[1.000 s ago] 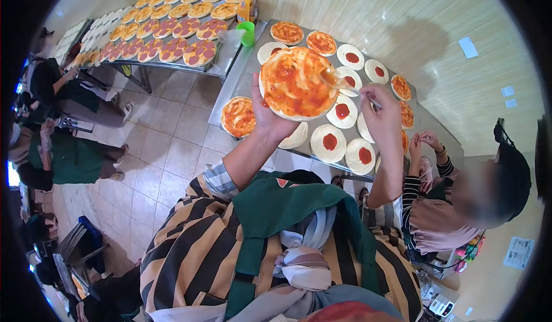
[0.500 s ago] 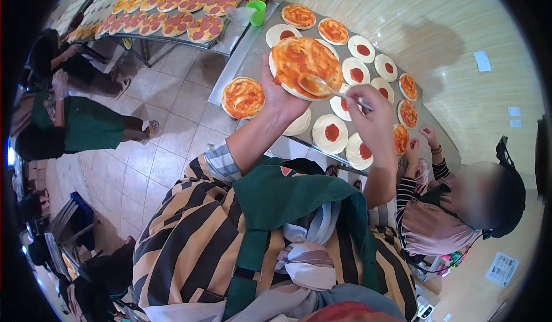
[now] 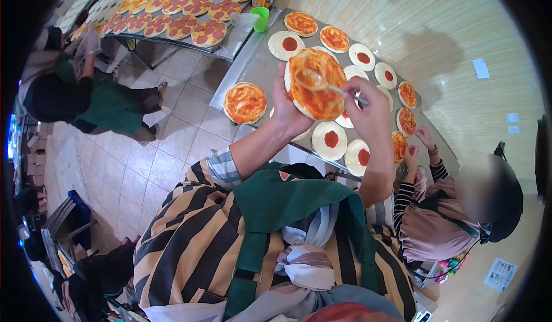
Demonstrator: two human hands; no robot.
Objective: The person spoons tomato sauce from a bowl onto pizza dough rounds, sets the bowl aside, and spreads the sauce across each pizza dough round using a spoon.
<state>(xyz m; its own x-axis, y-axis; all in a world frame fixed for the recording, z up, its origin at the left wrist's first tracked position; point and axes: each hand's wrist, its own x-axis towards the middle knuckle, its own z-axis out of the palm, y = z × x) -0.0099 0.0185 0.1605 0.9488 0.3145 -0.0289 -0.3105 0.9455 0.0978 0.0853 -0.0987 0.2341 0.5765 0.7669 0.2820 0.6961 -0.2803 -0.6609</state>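
Note:
My left hand [image 3: 287, 110] holds up a round pizza base [image 3: 323, 100] from below, tilted toward me. Red-orange sauce covers most of its top, with a pale rim showing at the left. Closed around the handle of a metal spoon [image 3: 336, 89] is my right hand [image 3: 368, 102]. The spoon's bowl lies against the sauce in the upper part of the base. Beneath my hands, a metal table [image 3: 368, 37] bears several more bases. Some have a single red sauce blob, like the base [image 3: 329, 141] nearest me; others are spread with sauce, like the one [image 3: 245, 103] at the left corner.
At upper left, another table [image 3: 233, 46] carries rows of pizzas topped with round slices. A green cup [image 3: 260, 19] stands near its right end. A co-worker [image 3: 437, 213] is at the right table edge, hands by the bases. Another person [image 3: 109, 98] stands at left.
The held base has shifted slightly right and down and turned in my left hand. My spoon has moved up across the sauce. The person at left has shifted position and raised a gloved hand.

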